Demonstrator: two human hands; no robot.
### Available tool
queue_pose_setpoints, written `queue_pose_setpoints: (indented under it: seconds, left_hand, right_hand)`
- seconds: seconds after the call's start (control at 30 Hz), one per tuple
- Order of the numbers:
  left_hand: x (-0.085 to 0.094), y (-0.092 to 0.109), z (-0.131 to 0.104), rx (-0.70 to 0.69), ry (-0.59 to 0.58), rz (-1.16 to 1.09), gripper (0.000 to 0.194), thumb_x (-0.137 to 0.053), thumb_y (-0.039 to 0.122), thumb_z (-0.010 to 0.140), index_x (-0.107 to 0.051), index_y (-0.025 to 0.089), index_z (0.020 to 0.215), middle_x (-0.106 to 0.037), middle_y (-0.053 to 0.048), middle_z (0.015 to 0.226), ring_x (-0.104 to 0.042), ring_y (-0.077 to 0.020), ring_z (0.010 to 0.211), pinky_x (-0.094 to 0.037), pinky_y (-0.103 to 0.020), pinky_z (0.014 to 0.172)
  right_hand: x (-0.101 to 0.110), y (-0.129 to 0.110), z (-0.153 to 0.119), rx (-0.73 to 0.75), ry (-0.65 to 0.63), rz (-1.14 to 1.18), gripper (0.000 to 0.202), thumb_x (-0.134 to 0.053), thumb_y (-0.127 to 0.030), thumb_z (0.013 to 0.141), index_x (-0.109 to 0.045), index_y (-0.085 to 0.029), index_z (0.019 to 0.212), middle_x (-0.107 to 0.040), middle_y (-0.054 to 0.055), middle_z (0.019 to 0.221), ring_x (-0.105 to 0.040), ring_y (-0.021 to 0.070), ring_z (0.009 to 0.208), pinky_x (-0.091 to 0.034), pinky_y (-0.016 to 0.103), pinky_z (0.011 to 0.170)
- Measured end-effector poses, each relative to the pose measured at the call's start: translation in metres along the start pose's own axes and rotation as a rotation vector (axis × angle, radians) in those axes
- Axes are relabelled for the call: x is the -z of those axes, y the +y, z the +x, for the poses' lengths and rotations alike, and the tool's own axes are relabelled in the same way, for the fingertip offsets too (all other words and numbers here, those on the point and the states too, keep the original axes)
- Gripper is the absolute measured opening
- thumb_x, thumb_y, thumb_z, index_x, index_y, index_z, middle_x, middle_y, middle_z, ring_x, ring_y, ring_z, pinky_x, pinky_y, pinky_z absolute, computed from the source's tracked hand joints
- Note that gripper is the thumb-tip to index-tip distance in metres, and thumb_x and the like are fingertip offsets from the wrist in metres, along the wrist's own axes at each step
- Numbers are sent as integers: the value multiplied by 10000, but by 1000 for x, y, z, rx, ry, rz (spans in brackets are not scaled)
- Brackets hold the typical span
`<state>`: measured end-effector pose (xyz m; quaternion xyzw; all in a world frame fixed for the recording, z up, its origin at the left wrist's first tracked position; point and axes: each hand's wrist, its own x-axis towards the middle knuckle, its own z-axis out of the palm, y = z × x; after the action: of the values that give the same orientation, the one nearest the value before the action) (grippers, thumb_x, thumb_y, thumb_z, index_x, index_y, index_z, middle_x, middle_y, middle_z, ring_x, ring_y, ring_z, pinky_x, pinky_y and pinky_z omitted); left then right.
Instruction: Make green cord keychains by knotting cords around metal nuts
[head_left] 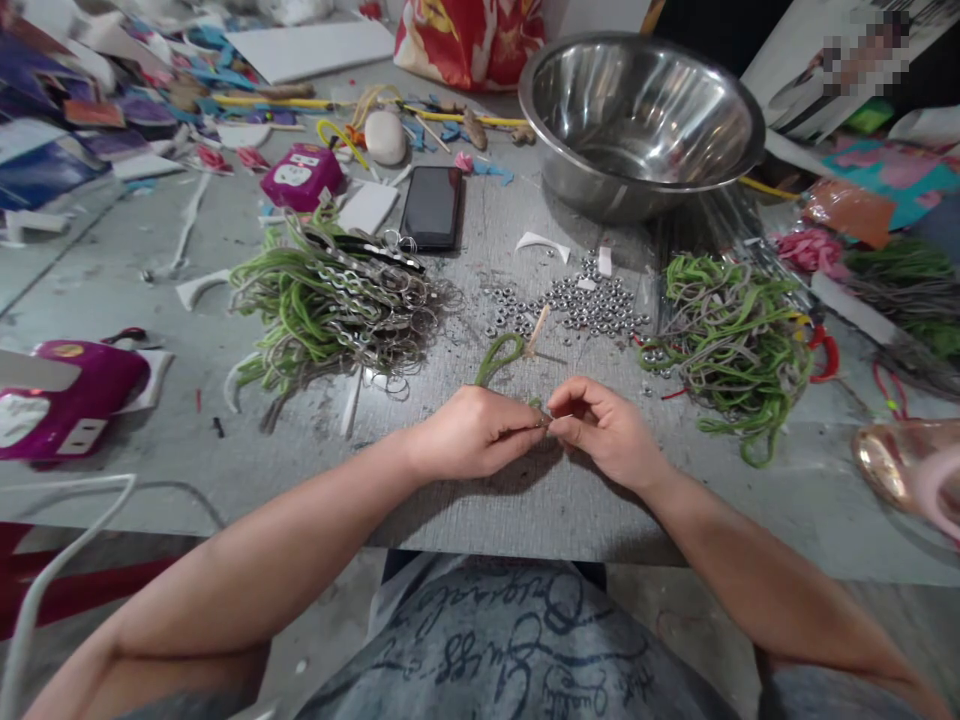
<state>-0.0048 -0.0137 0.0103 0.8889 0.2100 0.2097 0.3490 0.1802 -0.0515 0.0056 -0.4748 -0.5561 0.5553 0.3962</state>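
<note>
My left hand pinches a green cord, whose loop sticks out beyond the knuckles. Fingertip to fingertip with it, my right hand is closed in a pinch on something thin and small that I cannot make out. A pale stick-like piece touches the end of the loop. Just beyond my hands lie many small silver beads in a loose spread. On the left rests a bundle of green and grey cords with silver chain-like parts. A heap of similar plain cords is on the right.
A steel bowl stands behind the beads, with a phone to its left. Purple devices sit at the left. Red-handled scissors lie by the right heap. Scraps and a red bag crowd the back.
</note>
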Motion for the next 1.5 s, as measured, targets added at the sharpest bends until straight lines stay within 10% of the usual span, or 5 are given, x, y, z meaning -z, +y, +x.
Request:
queue_pose_setpoints:
  seconds: [0.2, 0.53, 1.5]
  left_hand:
    - [2, 4, -1, -21, -49, -18, 298, -411, 224, 893, -530, 155, 628, -488, 33, 530, -442, -59, 479, -309, -182, 481]
    - [0, 0, -1, -139, 11, -13, 266, -404, 223, 916, -640, 148, 820, -642, -23, 690, -583, -79, 620, -408, -173, 566]
    - [-7, 6, -3, -493, 63, 656, 150, -417, 186, 903, -567, 180, 901, -525, 40, 583, -466, -117, 485, -315, -299, 458]
  right_hand:
    - [-2, -3, 1, -286, -130, 301, 414, -781, -440, 572, -538, -183, 788, -557, -67, 582, -526, 61, 476, -460, 187, 454]
    - [4, 2, 2, -279, -267, 544, 433, -811, -360, 567, -523, -178, 835, -653, -43, 639, -640, 90, 530, -525, 181, 486]
    - [8, 3, 2, -549, -445, 737, 322, -759, -184, 646, -466, -167, 779, -529, -103, 582, -554, 50, 422, -554, 194, 426]
